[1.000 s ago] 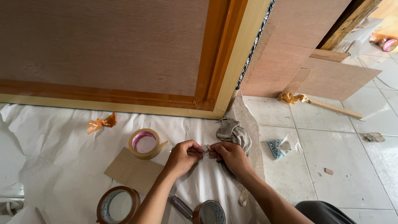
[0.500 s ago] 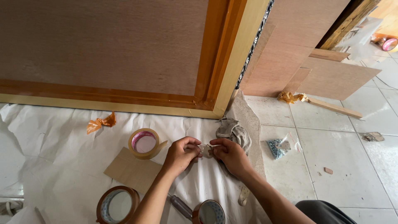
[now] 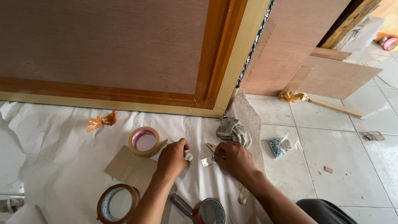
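Now the hands point(image 3: 203, 158) have parted, hinge point(image 3: 208, 160) lying flat.

One package shows: a small clear plastic bag point(image 3: 281, 146) lying on the pale tiled floor point(image 3: 356, 174), to the right of the white paper sheet point(image 3: 62, 157) and just right of the crumpled grey rag point(image 3: 233, 130). It is crumpled, roughly squarish and see-through, with a dark bluish clump of small metal pieces inside at its left part and a pale patch at its right; what the pieces are cannot be told. No labels, signs or screens are in view.
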